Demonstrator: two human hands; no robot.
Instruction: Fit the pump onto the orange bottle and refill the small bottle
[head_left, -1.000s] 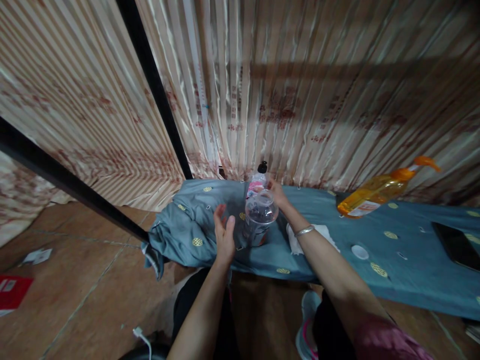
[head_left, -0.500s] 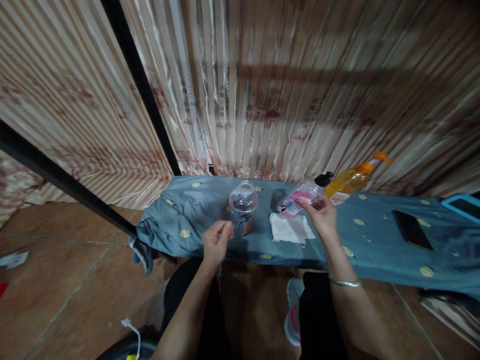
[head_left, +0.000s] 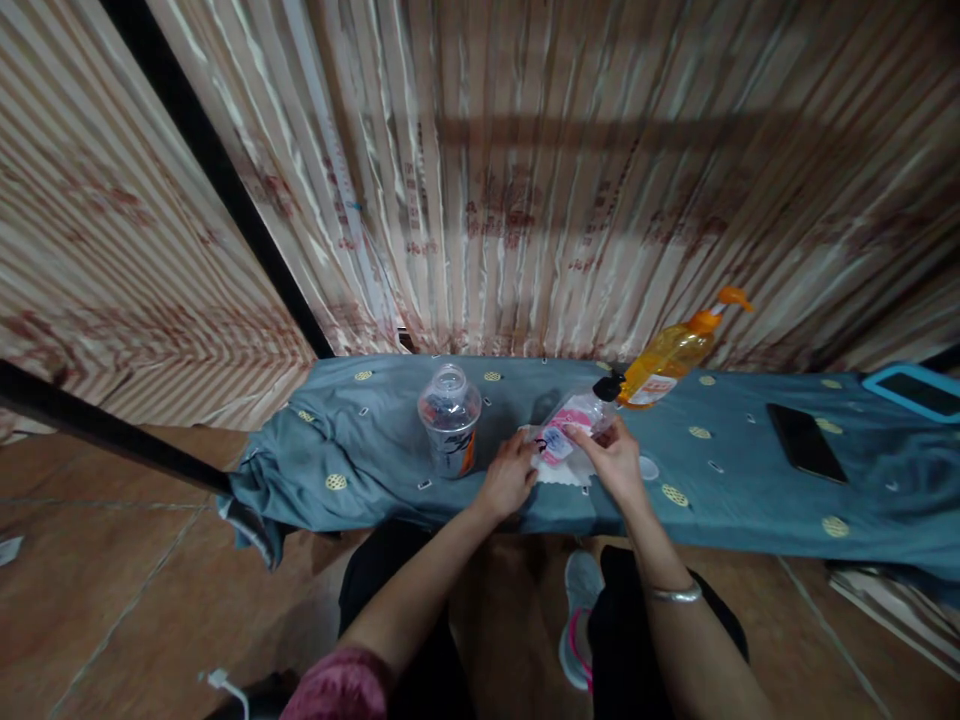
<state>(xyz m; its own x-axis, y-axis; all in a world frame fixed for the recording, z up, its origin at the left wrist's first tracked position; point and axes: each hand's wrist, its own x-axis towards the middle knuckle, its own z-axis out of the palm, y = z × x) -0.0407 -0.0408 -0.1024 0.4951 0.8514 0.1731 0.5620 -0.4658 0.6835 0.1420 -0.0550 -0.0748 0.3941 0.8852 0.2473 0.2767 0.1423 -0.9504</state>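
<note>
A clear bottle (head_left: 576,418) with a pink label and a black top is tilted above a white cloth (head_left: 559,473) on the bench. My right hand (head_left: 618,462) grips its side near the top, thumb on the label. At the bottle's bottom end, my left hand (head_left: 510,478) has its fingers curled against it; the fingertips are partly hidden. Left of my hands a clear plastic cup (head_left: 452,445) with a domed lid and dark and orange print stands upright. Just behind the black top is a pump bottle (head_left: 664,368) of orange liquid.
A blue cloth with yellow prints covers the narrow bench (head_left: 739,500). A small clear disc (head_left: 648,468) lies right of my right hand. Farther right are a black phone (head_left: 806,442) and a blue-framed device (head_left: 915,392). A striped curtain (head_left: 510,200) hangs behind; dark poles (head_left: 217,190) stand left.
My left hand has moved right, from beside the cup to the bottle's bottom end. My right hand still holds the bottle, now lower over the cloth. The view has shifted slightly right.
</note>
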